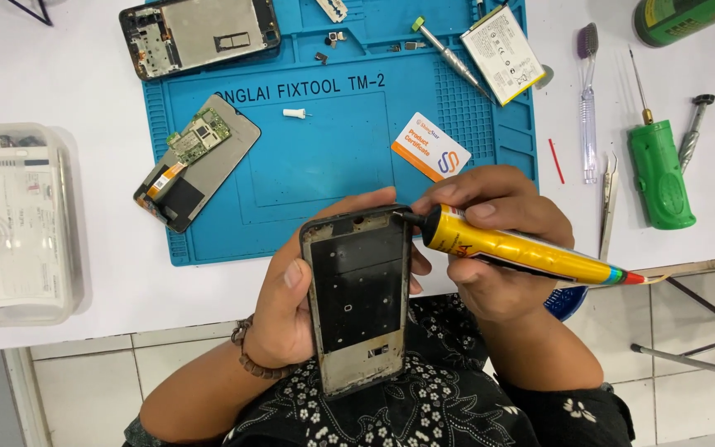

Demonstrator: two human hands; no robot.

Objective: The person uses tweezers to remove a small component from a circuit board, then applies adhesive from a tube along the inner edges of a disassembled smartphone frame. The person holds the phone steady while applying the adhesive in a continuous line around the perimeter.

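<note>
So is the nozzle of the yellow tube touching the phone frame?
Touching: in the head view the yellow tube's black nozzle meets the phone frame's top right edge with no gap.

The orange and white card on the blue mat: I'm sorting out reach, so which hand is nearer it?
Right. The right hand, holding the yellow tube, sits just below the card; the left hand holds the phone frame farther down-left.

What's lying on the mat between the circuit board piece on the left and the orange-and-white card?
In the head view, only a small white plastic bit lies between the circuit board piece and the card; the rest of that stretch of blue mat is bare.
</note>
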